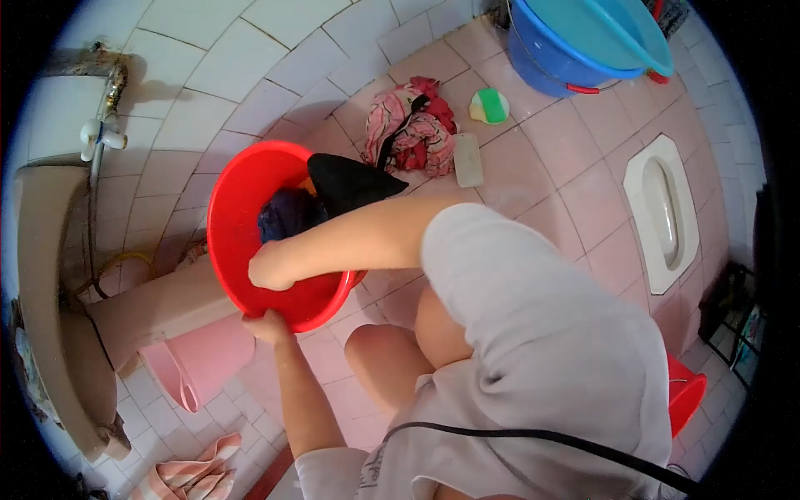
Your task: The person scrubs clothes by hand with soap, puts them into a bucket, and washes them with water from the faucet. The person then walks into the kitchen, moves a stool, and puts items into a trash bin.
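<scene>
My left hand [268,327] grips the near rim of a red plastic basin [229,208], fingers closed over its edge. Reaching across from the right, my right hand [272,268] is inside the basin, curled with its back toward me. Whatever its fingers may hold is hidden. Just beyond that hand, dark blue cloth [289,215] lies bunched in the basin. A black cloth [350,185] hangs over the basin's far right rim, with a bit of orange showing beside it.
Pink and red patterned clothing [408,129] lies on the tiled floor near a green brush [490,107] and a whitish bar [468,160]. A blue bucket [550,54], squat toilet [667,212], pedestal sink [62,292], pink bucket [200,358] and red bucket [685,392] stand around.
</scene>
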